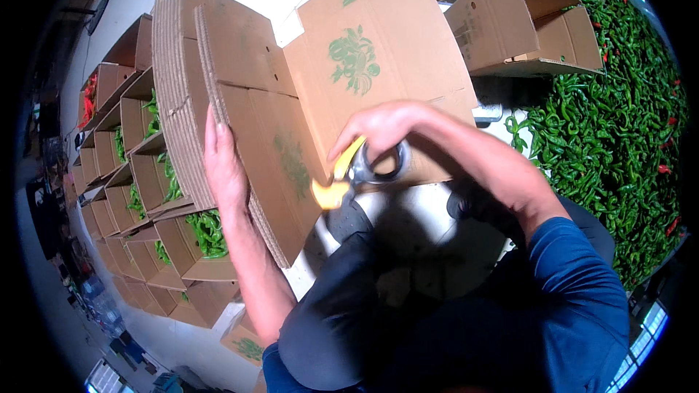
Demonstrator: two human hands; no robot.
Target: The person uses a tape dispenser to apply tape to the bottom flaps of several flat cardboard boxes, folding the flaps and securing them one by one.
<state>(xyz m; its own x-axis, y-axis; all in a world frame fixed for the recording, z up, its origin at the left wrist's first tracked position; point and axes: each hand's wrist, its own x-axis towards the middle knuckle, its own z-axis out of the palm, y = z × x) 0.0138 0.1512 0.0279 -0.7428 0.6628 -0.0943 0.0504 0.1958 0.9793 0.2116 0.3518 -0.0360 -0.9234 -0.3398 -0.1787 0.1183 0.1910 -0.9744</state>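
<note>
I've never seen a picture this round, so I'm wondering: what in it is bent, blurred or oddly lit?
Head view: wide-lens distortion, black corners, edges of the stacked cardboard bowing; head view: the yellow-and-grey tool in the right hand looks slightly smeared; head view: dark shadows on the bright floor, and small glints on the green peppers.

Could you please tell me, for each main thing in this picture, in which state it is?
Left hand: against the upright cardboard
Right hand: holding the tape dispenser
Upright cardboard: tilted
Tape dispenser: in use or idle, cannot tell
Stacked cardboard: flattened
Box at right: open
Left-side boxes: open, several holding peppers
Green peppers: loose, heaped
</note>
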